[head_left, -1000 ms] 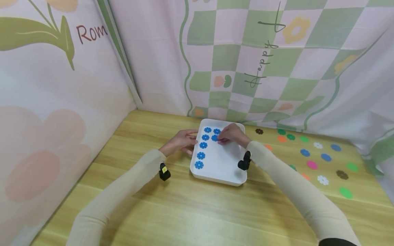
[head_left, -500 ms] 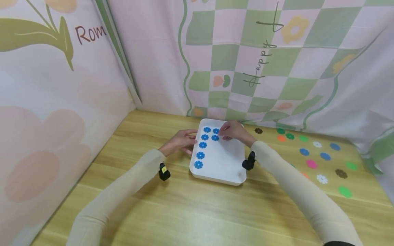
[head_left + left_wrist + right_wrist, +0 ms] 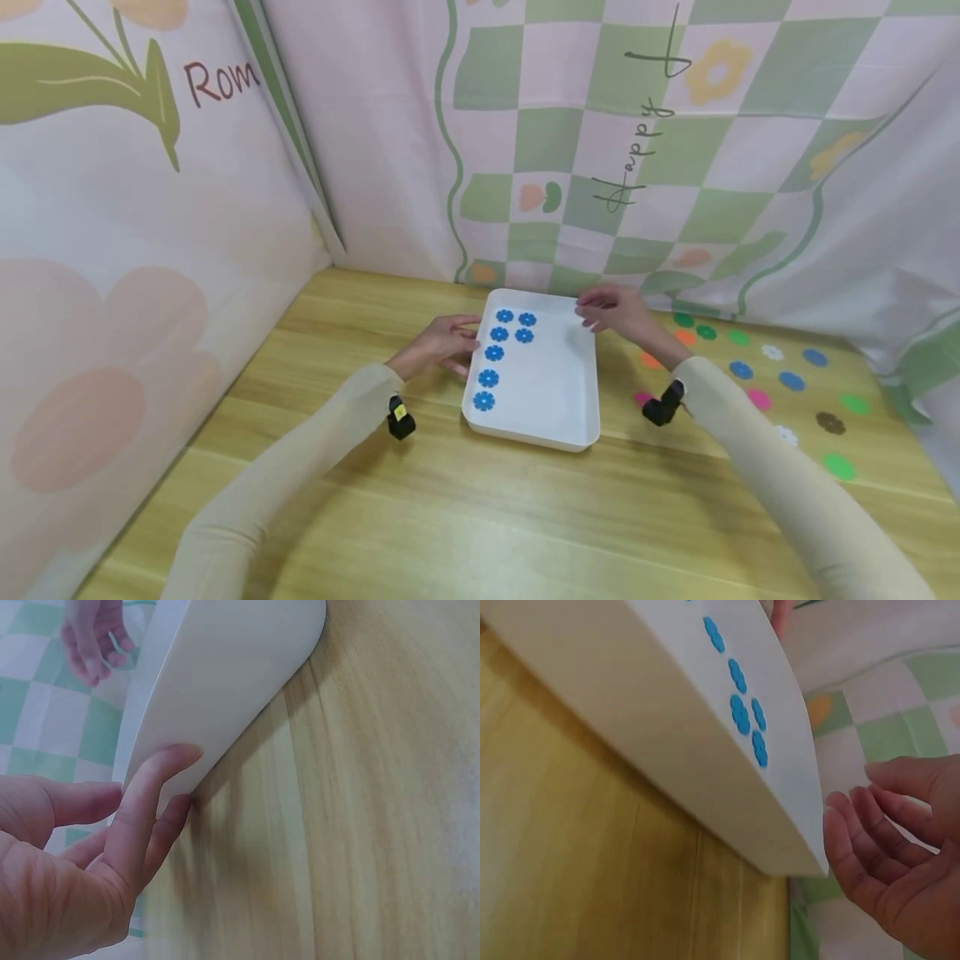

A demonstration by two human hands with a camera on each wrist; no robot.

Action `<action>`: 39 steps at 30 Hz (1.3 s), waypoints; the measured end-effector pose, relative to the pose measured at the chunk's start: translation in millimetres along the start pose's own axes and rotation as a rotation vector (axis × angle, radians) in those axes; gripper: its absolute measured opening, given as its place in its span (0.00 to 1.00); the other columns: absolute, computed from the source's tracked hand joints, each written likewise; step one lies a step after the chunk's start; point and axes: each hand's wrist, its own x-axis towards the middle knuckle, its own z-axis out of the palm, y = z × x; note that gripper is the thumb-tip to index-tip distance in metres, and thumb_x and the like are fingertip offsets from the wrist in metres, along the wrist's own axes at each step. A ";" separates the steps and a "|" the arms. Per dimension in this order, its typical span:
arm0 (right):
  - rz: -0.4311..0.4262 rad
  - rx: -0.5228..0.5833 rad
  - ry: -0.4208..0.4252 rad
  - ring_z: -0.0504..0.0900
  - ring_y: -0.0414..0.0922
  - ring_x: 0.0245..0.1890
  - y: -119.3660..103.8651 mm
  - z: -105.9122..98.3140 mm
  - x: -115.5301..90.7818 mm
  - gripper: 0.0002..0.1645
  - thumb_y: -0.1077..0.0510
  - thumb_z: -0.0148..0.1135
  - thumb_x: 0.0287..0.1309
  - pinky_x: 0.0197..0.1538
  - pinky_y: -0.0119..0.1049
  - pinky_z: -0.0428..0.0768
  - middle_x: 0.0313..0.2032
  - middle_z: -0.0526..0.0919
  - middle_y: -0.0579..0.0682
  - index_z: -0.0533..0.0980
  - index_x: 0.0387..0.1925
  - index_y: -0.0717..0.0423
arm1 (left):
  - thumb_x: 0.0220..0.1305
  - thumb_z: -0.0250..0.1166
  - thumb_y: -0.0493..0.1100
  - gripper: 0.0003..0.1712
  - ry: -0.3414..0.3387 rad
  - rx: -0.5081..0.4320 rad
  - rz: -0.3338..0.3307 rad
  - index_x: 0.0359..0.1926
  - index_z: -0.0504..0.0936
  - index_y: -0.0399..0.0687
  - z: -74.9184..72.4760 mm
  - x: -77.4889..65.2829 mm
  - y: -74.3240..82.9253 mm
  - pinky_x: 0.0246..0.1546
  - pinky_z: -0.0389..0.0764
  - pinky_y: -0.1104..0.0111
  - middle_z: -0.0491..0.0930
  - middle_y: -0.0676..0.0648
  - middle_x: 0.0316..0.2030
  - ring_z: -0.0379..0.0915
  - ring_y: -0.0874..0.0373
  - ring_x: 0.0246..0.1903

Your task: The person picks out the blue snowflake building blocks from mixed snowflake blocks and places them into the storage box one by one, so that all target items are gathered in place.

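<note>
A white rectangular tray [image 3: 551,400] lies on the wooden table. Inside it, blue flower-shaped discs [image 3: 494,353] form a full column on the left and a shorter two-disc column beside it. My left hand [image 3: 435,346] is at the tray's left side; in the left wrist view its relaxed fingers [image 3: 139,810] touch the outer wall [image 3: 232,660]. Over the tray's far right corner is my right hand [image 3: 618,312]. Nothing shows between its loosely curled fingers in the right wrist view, where the hand [image 3: 900,847] appears beside the tray's corner.
Loose flat pieces lie scattered on the table to the right, among them a blue disc [image 3: 816,357], a brown flower [image 3: 830,422], a green disc [image 3: 838,466] and an orange piece [image 3: 651,360]. A checked curtain [image 3: 555,137] hangs right behind the tray.
My right hand has moved off the blue discs, rightward to the tray's far right corner. The second-column discs now show fully. My left hand has stayed at the tray's side.
</note>
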 end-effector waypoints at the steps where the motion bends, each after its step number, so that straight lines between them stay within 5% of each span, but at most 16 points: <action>1: -0.003 0.008 0.012 0.88 0.46 0.38 2.5 -5.1 -3.3 0.20 0.60 0.64 0.73 0.46 0.44 0.93 0.48 0.86 0.69 0.77 0.57 0.73 | 0.76 0.61 0.33 0.35 0.003 0.000 -0.002 0.80 0.64 0.47 0.2 0.0 0.3 0.38 0.93 0.62 0.74 0.34 0.70 0.83 0.39 0.58; 12: -0.070 0.035 0.049 0.87 0.33 0.38 49.6 -57.9 -36.2 0.18 0.61 0.63 0.74 0.43 0.36 0.92 0.39 0.88 0.31 0.76 0.58 0.69 | 0.75 0.61 0.33 0.35 0.034 0.038 -0.028 0.79 0.64 0.50 3.4 0.7 2.2 0.36 0.93 0.64 0.74 0.36 0.71 0.83 0.41 0.57; 17: -0.070 0.051 0.074 0.88 0.34 0.39 69.1 -79.3 -51.0 0.14 0.63 0.64 0.73 0.44 0.33 0.91 0.40 0.88 0.30 0.79 0.56 0.58 | 0.75 0.62 0.33 0.36 0.038 0.044 -0.035 0.79 0.65 0.51 4.0 2.8 0.7 0.36 0.93 0.64 0.73 0.36 0.71 0.83 0.41 0.57; 20: -0.043 -0.004 0.077 0.87 0.32 0.41 77.8 -89.1 -59.2 0.17 0.61 0.63 0.73 0.46 0.29 0.90 0.42 0.88 0.33 0.77 0.59 0.60 | 0.75 0.61 0.33 0.35 0.045 0.051 -0.034 0.79 0.65 0.51 4.1 2.6 1.1 0.35 0.93 0.64 0.73 0.36 0.71 0.83 0.41 0.58; 27: 0.051 -0.205 0.040 0.75 0.18 0.48 95.4 -110.1 -80.7 0.31 0.50 0.58 0.78 0.49 0.17 0.78 0.64 0.78 0.63 0.68 0.70 0.66 | 0.76 0.61 0.34 0.35 0.034 0.034 -0.022 0.79 0.64 0.51 3.0 0.4 1.8 0.35 0.92 0.65 0.73 0.36 0.71 0.82 0.41 0.58; 34: 0.027 -0.223 0.016 0.80 0.26 0.48 117.4 -132.3 -99.4 0.30 0.54 0.60 0.77 0.48 0.28 0.86 0.57 0.83 0.44 0.68 0.71 0.65 | 0.77 0.59 0.33 0.35 -0.010 0.006 0.007 0.80 0.62 0.48 0.9 -2.8 -1.1 0.38 0.93 0.64 0.74 0.34 0.70 0.82 0.39 0.58; 39: 0.062 -0.278 0.025 0.77 0.20 0.46 128.5 -144.4 -109.1 0.32 0.51 0.63 0.75 0.46 0.24 0.82 0.56 0.80 0.34 0.68 0.71 0.64 | 0.77 0.60 0.34 0.35 0.010 0.018 -0.003 0.80 0.63 0.49 1.4 -2.3 -0.4 0.38 0.93 0.64 0.73 0.36 0.71 0.82 0.40 0.59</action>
